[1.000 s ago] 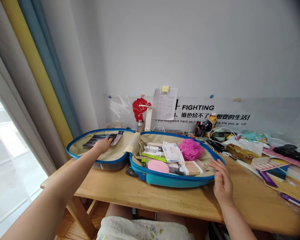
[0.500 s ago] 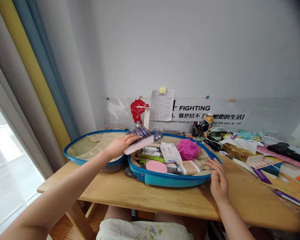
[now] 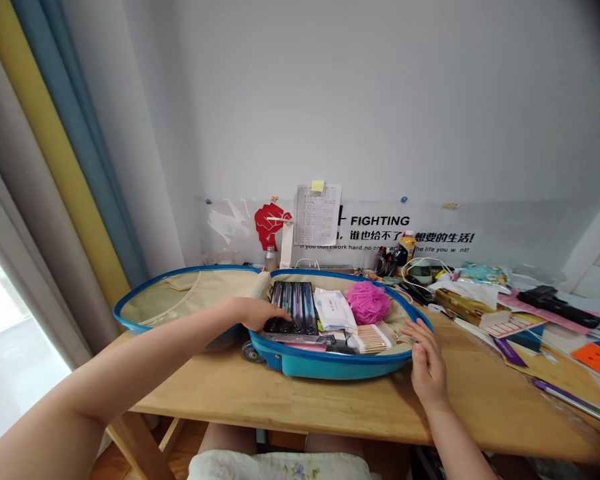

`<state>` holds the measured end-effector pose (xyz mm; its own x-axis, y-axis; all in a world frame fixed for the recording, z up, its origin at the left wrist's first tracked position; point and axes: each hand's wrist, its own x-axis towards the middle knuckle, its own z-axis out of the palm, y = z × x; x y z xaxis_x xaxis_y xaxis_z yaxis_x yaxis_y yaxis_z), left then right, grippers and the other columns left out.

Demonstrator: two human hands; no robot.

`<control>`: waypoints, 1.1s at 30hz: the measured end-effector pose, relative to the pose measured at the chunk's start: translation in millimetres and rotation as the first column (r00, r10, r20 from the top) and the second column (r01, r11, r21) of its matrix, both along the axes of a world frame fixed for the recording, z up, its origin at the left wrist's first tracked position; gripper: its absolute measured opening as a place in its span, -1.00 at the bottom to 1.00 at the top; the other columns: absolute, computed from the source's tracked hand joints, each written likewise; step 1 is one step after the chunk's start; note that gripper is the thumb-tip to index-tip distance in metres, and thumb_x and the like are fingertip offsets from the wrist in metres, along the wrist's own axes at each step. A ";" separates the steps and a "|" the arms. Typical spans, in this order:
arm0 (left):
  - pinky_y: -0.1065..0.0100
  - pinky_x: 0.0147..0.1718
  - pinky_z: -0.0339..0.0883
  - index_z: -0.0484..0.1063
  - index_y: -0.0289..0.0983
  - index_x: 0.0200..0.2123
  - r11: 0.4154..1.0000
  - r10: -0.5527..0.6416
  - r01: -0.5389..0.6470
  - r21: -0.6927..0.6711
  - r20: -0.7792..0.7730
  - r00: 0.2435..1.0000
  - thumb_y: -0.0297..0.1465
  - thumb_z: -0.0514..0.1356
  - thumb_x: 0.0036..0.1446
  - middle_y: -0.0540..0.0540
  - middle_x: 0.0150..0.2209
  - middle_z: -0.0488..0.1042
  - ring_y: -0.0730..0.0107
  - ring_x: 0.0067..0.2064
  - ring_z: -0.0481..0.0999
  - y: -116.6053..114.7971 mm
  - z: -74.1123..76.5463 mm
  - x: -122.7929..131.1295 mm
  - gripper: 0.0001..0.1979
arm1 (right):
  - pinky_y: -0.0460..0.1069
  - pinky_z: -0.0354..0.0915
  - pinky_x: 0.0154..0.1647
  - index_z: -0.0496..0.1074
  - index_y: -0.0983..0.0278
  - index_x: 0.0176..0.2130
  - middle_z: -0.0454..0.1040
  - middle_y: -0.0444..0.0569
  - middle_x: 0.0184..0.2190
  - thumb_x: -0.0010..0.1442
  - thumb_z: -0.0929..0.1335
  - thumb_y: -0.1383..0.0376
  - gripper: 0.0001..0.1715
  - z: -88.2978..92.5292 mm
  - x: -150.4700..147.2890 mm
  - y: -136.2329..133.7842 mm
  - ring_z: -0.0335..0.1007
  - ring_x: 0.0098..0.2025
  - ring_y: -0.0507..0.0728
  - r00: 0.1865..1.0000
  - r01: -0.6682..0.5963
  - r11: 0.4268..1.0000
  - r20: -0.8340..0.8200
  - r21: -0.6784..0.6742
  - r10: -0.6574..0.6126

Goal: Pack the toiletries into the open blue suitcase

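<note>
I have the left hand (image 3: 253, 315) reaching in from the left, its fingers curved over the near edge of a flat pack of slim dark and lilac handles (image 3: 293, 308); I cannot tell whether they grip it or only press on it. That pack lies inside the right shell of an open teal hard-shell suitcase (image 3: 325, 368), at the shell's left end. The right hand (image 3: 427, 367) stands open at the near right with fingers spread, just beside the suitcase's blue rim, holding nothing.

The suitcase sits opened out on the light wooden bench (image 3: 280, 400), its two shells side by side and not closed. The right shell looks well filled: a paper-wrapped box of wooden cotton swabs (image 3: 371, 339) sits near, a white packet of wipes (image 3: 334, 310) beside the pack, and a pink mesh bath puff (image 3: 367, 302) farther back. The left shell (image 3: 190, 297) shows its beige lining and a stitched pocket. Beyond it stands a small metal bottle (image 3: 271, 260).
</note>
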<state>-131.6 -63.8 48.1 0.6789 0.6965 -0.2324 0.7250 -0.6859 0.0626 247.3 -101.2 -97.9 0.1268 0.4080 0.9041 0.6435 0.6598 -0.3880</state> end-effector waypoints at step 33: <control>-0.16 0.22 -0.11 0.38 -0.13 0.09 0.481 0.515 -0.754 0.447 0.553 0.655 -0.19 -0.14 0.32 -0.14 0.08 0.48 0.05 0.19 0.32 -88.2 -90.0 -89.5 -0.56 | 0.31 0.17 0.19 0.45 0.24 -0.16 0.48 0.12 -0.04 0.33 0.12 0.10 -0.56 -0.7 2.5 0.4 0.24 0.21 0.29 1.000 0.013 1.000 -0.002 -0.023 -0.013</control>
<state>-221.1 -152.0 -41.9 -0.0723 0.8492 0.5230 0.9904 -0.0007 0.1381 249.8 -100.8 -98.6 0.1337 0.4273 0.8942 0.6512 0.6422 -0.4043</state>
